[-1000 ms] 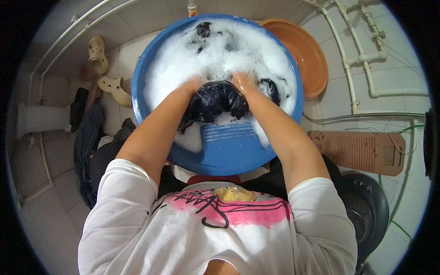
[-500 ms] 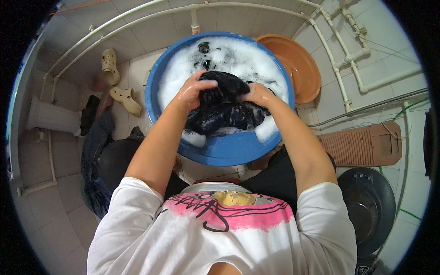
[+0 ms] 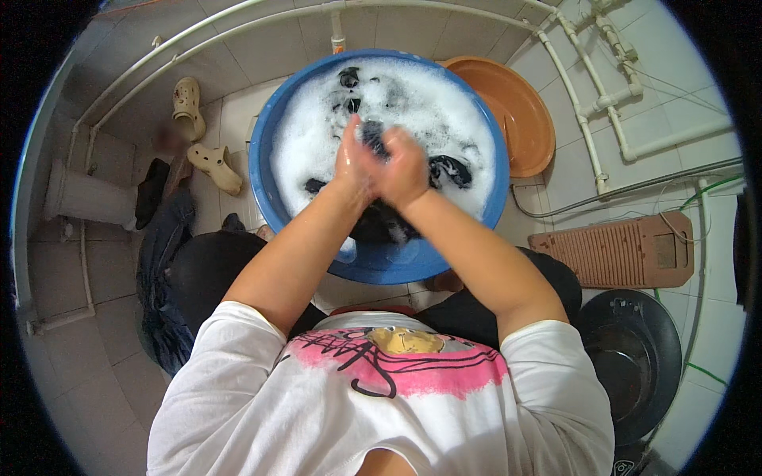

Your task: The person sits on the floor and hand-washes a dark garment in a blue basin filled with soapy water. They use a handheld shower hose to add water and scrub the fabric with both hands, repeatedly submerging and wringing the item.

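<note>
My left hand (image 3: 355,165) and my right hand (image 3: 403,168) are close together over the middle of a large blue basin (image 3: 263,159). Gripped between them is a bunched part of a wet, dark garment (image 3: 371,136), and the right hand is slightly blurred. More of the black cloth (image 3: 379,226) lies below my wrists at the basin's near side; I cannot tell whether it is the same piece. Thick white suds (image 3: 317,115) cover the water, with other dark cloth (image 3: 450,171) poking through at the right and far side.
An orange basin (image 3: 524,119) stands behind the blue one at the right. A brown washboard (image 3: 615,252) and a black basin (image 3: 635,365) are at the right. Cream clogs (image 3: 216,166) lie at the left, and white pipes (image 3: 413,6) run along the walls.
My hands have come together from opposite sides of the garment. The raised bundle of dark cloth is lower, with only a small bunched part up between my hands.
</note>
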`<action>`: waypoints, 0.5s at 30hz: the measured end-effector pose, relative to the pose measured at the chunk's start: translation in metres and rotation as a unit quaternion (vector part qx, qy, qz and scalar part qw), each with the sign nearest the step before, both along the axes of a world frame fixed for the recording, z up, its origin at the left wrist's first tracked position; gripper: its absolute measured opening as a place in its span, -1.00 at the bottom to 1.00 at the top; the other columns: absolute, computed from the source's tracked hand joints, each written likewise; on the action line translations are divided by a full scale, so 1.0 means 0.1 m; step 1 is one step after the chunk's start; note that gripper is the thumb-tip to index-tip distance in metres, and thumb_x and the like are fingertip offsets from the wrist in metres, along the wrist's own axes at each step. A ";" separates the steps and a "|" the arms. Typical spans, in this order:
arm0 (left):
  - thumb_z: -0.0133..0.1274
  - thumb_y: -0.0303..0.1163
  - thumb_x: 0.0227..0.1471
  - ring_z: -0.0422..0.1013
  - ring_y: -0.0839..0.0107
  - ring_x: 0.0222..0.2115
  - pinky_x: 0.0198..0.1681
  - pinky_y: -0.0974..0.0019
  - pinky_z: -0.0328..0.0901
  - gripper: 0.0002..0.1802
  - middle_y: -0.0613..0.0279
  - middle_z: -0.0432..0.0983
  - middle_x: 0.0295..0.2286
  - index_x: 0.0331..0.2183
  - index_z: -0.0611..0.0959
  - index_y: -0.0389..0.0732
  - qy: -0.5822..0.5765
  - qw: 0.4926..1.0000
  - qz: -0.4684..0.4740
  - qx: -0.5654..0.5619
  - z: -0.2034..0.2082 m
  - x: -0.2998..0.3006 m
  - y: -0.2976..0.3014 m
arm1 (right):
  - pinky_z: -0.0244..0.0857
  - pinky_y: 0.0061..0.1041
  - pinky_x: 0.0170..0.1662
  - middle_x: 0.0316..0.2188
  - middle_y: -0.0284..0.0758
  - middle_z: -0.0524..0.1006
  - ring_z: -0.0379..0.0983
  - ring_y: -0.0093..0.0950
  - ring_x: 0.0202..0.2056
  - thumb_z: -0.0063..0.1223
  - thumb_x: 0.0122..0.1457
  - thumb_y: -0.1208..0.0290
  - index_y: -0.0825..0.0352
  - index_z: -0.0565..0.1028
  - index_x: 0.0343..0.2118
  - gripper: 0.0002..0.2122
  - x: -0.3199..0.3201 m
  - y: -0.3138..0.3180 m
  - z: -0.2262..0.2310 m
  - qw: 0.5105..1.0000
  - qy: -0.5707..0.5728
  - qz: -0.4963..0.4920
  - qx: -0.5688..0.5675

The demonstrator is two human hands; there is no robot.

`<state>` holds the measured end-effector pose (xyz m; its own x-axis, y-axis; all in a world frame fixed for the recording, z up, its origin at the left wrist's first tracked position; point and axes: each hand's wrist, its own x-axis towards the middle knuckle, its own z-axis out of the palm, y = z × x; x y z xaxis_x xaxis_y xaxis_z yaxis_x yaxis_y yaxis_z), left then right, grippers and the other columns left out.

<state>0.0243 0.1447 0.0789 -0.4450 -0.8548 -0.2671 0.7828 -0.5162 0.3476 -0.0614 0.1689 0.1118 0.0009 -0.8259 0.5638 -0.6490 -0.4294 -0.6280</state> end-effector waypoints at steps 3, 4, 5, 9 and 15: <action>-0.18 -0.20 -0.02 0.33 0.33 -0.34 -0.23 0.28 0.24 -0.70 0.21 0.42 -0.43 -0.38 0.49 -0.22 -0.162 0.980 0.033 0.112 0.17 -0.28 0.10 | 0.23 -0.21 -0.48 -0.64 -0.02 0.40 0.34 -0.06 -0.54 0.01 -0.08 0.06 0.35 0.35 -0.69 -0.61 -0.33 -0.24 -0.09 0.965 -0.147 -0.111 0.189; -0.22 -0.18 0.00 0.34 0.30 -0.39 -0.25 0.25 0.25 -0.70 0.20 0.43 -0.46 -0.42 0.49 -0.19 -0.182 0.977 0.057 0.099 0.09 -0.25 0.07 | 0.23 -0.21 -0.47 -0.63 -0.04 0.41 0.35 -0.06 -0.53 0.00 -0.08 0.11 0.34 0.35 -0.69 -0.66 -0.26 -0.20 -0.11 0.977 -0.117 -0.098 0.149; -0.26 -0.17 0.02 0.36 0.27 -0.44 -0.27 0.22 0.26 -0.68 0.18 0.44 -0.49 -0.46 0.49 -0.16 -0.202 0.972 0.079 0.089 0.02 -0.17 0.05 | 0.23 -0.22 -0.47 -0.62 -0.06 0.41 0.35 -0.05 -0.53 -0.01 -0.08 0.17 0.33 0.36 -0.70 -0.70 -0.11 -0.10 -0.12 0.986 -0.088 -0.085 0.112; -0.24 -0.20 0.04 0.32 0.30 -0.56 -0.36 0.22 0.27 -0.71 0.22 0.36 -0.60 -0.54 0.43 -0.16 -0.055 0.996 -0.075 0.011 -0.40 0.21 -0.16 | 0.21 -0.33 -0.50 -0.65 -0.07 0.38 0.34 -0.15 -0.57 0.02 -0.11 0.37 0.36 0.37 -0.69 -0.82 0.13 0.13 -0.03 0.998 -0.043 0.045 0.014; -0.16 -0.30 -0.03 0.28 0.35 -0.44 -0.35 0.28 0.21 -0.79 0.17 0.37 -0.49 -0.43 0.45 -0.25 -0.267 0.952 0.110 0.098 0.14 -0.21 0.15 | 0.27 -0.24 -0.44 -0.59 -0.08 0.44 0.37 -0.10 -0.52 -0.06 -0.07 0.26 0.34 0.39 -0.68 -0.76 -0.09 0.00 -0.07 0.982 -0.131 -0.082 0.111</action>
<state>0.0034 0.1600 0.0932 -0.0168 -0.8225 -0.5686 0.6183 -0.4554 0.6406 -0.0702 0.1693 0.1048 -0.2637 -0.9052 0.3333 -0.5019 -0.1663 -0.8488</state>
